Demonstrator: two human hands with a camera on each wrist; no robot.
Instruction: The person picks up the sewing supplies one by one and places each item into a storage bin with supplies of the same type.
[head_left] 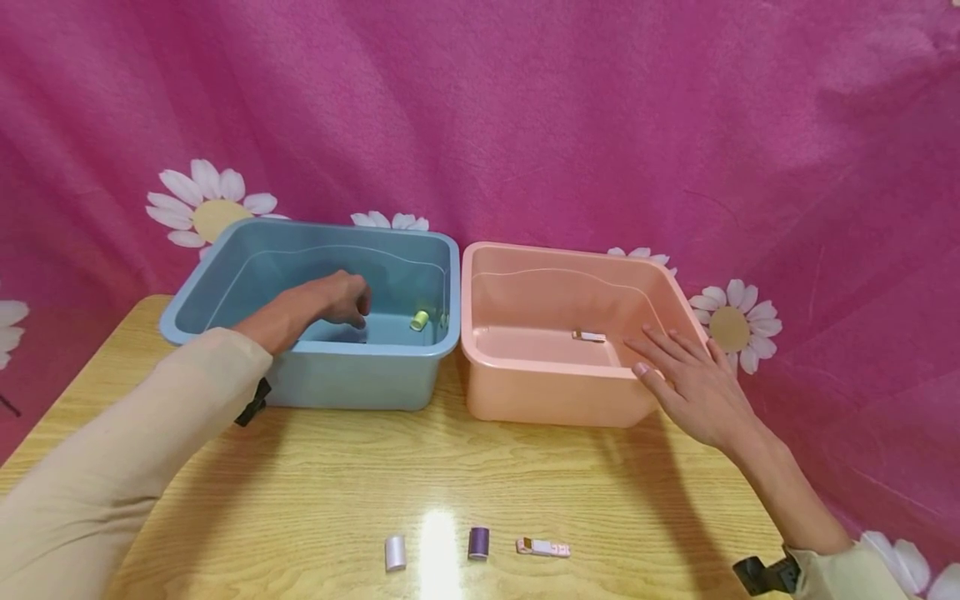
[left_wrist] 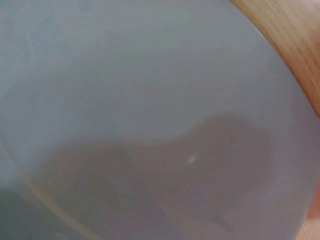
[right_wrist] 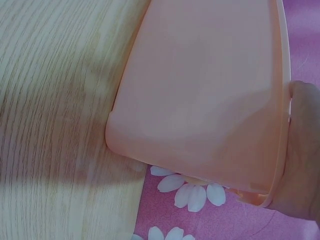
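Note:
Over the inside of the blue bin (head_left: 360, 381), my left hand (head_left: 339, 298) hangs with its fingers bent downward. Whether anything is between those fingers is hidden. A yellow-green thread spool (head_left: 419, 320) lies on that bin's floor, to the right of the hand. My right hand (head_left: 693, 387) rests on the near right corner of the pink bin (head_left: 555, 392), its fingers fairly straight and spread over the rim. Inside the pink bin lies a small rolled tape measure (head_left: 588, 337). The left wrist view holds only the blurred bin wall (left_wrist: 150, 90); the hand is not seen there.
On the wooden table (head_left: 337, 475), near its front, are a pale lilac thread spool (head_left: 395, 553), a purple thread spool (head_left: 478, 543) and a pink-and-white folded tape measure (head_left: 542, 547). Behind the bins hangs a magenta cloth (head_left: 525, 125) with daisies.

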